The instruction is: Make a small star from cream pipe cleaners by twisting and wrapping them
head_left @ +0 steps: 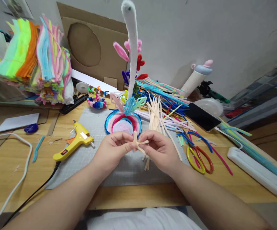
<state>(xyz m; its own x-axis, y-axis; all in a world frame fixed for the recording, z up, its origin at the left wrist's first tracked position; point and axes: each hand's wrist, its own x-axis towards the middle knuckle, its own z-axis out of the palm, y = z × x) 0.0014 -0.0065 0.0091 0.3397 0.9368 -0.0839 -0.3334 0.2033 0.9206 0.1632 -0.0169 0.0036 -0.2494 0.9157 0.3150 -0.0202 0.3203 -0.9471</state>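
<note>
- Cream piece (137, 144): small, pale, fuzzy stems meeting in a knotted-looking middle; short ends stick out upward, right and down to the right.
- Lies near frame centre, between the two hands' fingertips, raised over the grey mat (81, 172).
- Left hand (114, 148): thumb and fingers pinching the piece's left side.
- Right hand (161, 150): thumb and fingers pinching its right side, close to the left fingertips.
- Loose cream stems (154, 115) just beyond the right hand, right of centre.
- Multicoloured coiled disc (109, 123) on the mat, beyond the hands.
- Yellow glue gun (77, 140) left of centre; scissors (196, 159) right of the right hand, on the bench (138, 196).
</note>
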